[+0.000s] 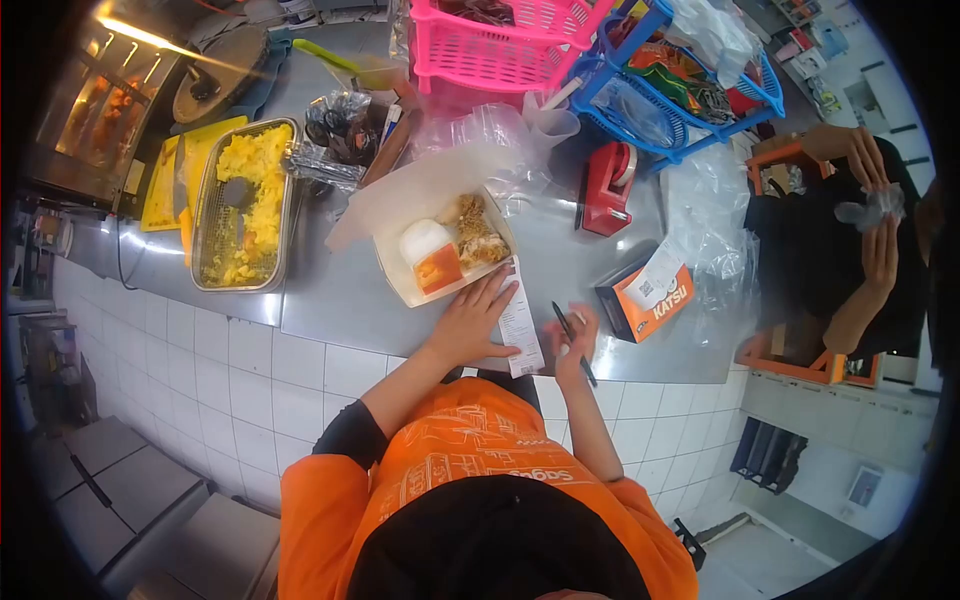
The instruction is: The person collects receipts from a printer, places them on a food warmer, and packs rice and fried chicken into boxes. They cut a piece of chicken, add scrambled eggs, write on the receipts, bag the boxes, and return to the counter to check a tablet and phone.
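My left hand [472, 327] lies spread on the metal counter, its fingers over the left edge of a long white receipt [518, 330] and near an open food box [405, 275]. Inside the box are white rice [424, 240], fried chicken [480, 236] and an orange packet [438, 269]. To the right of the receipt, my right hand [575, 340] holds a dark pen [566, 325], tilted, between its fingers. A KATSU box [647, 300] with a paper slip [657, 278] on it stands farther right.
A red tape dispenser [606, 188] is behind the KATSU box. Pink [500, 50] and blue baskets [640, 115] stand at the back. On the left is a tray of yellow food [292, 215]. At the right, a person's hands [872, 200] hold clear plastic.
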{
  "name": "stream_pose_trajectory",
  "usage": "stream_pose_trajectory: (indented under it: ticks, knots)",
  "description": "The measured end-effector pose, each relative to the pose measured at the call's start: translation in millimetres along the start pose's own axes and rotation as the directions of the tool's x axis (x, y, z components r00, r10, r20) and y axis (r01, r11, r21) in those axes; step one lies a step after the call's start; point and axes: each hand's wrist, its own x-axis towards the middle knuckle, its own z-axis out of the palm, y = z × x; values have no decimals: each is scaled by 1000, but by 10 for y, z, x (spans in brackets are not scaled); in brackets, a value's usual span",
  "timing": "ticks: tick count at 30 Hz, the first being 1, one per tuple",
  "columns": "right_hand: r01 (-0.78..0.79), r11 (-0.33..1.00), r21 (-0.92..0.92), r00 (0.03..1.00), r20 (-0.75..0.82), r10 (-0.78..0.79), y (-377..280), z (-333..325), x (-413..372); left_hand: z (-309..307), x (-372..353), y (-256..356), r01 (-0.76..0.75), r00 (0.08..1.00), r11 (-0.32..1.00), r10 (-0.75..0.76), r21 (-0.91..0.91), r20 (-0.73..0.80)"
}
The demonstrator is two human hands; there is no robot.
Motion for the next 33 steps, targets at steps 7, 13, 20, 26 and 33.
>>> stream_pose_trajectory:
  ticks: [7, 13, 20, 26, 33]
  knots:
    - [-74, 995, 72, 995, -54, 78, 411, 244, 46, 7, 15, -17, -73, 997, 996, 72, 43, 26]
    - [8, 942, -334, 990, -127, -53, 251, 341, 106, -13, 30, -10, -51, 996, 998, 49, 28, 70]
    - [125, 936, -328, 992, 17, -126, 200, 339, 96, -26, 42, -7, -56, 996, 997, 53, 44, 72]
    - [172, 917, -361, 985, 68, -158, 262, 261, 84, -36, 55, -8, -67, 995, 996, 63, 50, 77]
    - [135, 899, -416, 991, 57, -122, 337, 110, 65, -61, 35, 0, -65, 994, 998, 62, 26, 91]
